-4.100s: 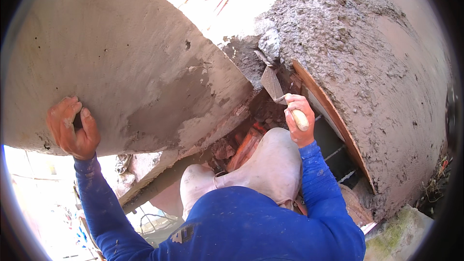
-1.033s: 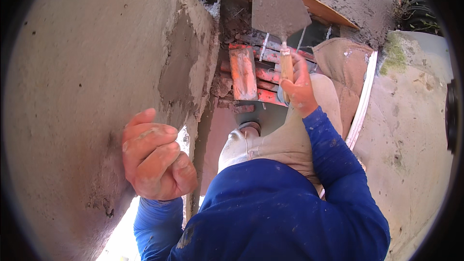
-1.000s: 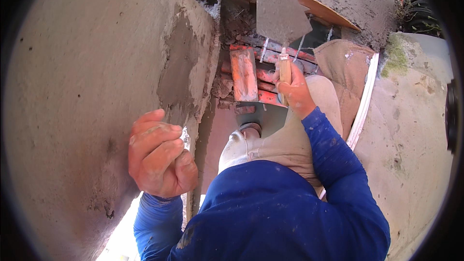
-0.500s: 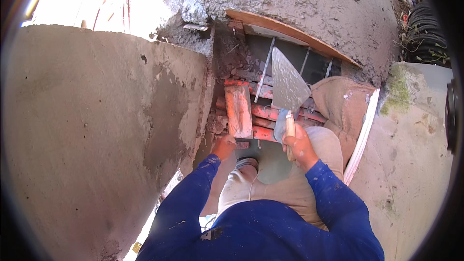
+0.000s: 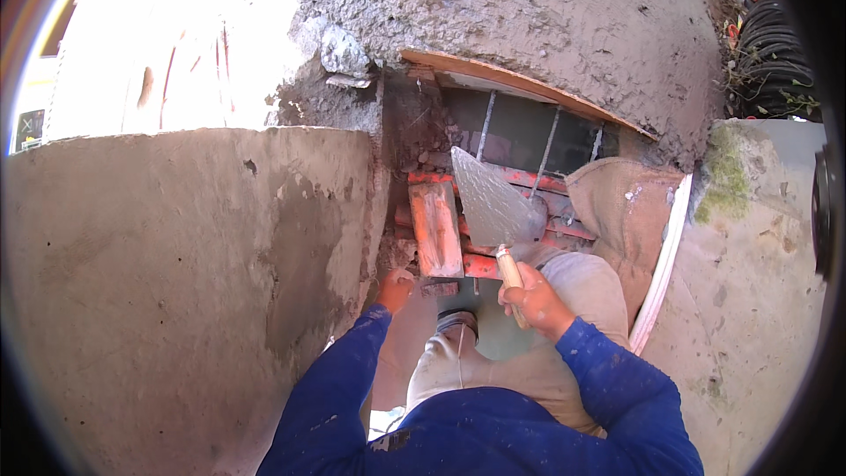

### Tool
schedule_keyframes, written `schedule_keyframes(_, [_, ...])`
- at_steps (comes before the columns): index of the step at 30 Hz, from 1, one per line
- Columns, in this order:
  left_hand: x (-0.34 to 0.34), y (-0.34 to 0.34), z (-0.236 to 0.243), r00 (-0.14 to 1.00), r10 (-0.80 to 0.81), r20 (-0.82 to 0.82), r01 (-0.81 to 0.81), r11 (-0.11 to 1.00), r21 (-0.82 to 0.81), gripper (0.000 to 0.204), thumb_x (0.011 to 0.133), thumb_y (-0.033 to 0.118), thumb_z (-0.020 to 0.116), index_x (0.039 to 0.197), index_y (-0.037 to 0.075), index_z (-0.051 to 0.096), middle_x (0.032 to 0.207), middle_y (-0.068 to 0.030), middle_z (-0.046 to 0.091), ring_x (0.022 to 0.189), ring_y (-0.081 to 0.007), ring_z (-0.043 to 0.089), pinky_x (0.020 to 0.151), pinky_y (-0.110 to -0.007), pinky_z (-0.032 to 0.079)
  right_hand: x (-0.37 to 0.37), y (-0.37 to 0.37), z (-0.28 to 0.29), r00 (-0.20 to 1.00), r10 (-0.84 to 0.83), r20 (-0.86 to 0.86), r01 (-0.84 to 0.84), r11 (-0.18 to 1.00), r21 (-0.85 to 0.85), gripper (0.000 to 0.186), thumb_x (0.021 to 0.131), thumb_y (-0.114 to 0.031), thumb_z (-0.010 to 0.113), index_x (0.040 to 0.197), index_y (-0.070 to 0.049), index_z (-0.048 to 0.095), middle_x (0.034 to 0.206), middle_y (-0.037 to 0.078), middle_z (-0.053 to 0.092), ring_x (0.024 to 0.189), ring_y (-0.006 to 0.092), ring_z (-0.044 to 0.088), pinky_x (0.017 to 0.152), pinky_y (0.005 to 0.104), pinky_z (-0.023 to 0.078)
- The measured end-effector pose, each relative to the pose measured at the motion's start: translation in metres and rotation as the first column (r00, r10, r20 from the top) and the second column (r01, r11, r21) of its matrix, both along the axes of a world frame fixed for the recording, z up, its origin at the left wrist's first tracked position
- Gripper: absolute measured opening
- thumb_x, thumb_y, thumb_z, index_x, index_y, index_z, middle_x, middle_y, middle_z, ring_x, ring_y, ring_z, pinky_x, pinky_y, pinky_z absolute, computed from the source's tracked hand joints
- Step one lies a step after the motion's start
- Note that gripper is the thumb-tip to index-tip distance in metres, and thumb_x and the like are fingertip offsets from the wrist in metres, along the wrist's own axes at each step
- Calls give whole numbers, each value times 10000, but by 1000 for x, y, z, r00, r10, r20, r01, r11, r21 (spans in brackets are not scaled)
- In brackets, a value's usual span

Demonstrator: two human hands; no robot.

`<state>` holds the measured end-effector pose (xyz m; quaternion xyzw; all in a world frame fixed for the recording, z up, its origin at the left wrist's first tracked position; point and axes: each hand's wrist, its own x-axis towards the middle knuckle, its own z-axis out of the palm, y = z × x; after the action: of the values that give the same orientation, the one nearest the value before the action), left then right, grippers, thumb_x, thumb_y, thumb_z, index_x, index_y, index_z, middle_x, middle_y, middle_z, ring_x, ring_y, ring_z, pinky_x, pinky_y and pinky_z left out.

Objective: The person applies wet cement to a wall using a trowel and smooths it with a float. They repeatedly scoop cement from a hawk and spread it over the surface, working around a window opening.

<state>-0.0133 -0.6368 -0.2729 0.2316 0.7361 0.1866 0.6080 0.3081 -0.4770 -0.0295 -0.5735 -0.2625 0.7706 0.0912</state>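
Bricks, several orange clay ones, sit beside my left hand, grip unclear; my right hand grasps one wooden-handled steel trowel.

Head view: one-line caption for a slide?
Right hand holds a trowel over orange bricks; left hand reaches beneath them.

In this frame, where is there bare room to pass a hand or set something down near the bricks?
Bare: the plastered wall top left of the upright brick, and the ledge right of the white pipe. Crowded: the gap where the left hand, trowel and right hand meet.
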Motion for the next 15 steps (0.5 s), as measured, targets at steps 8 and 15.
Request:
schedule_keyframes(8, [34,-37,-9,991,-15,132,17,1000,-12,134,918,88,678,1027,11,696,881,-76,708,770,-165,685,703,-330,573,-9,-12,0,997,72,12,-71,997,-9,362,881,-91,640,1221,-12,541,897,84,651,748,172,621,706,319,508])
schedule_keyframes(15, [42,-115,-15,992,-33,120,47,992,-115,160,938,126,706,1043,6,690,911,-88,726,785,-176,708,713,-338,594,-15,-22,-2,997,76,34,-77,996,36,291,860,-111,681,1105,-25,551,849,55,590,695,157,596,645,325,492])
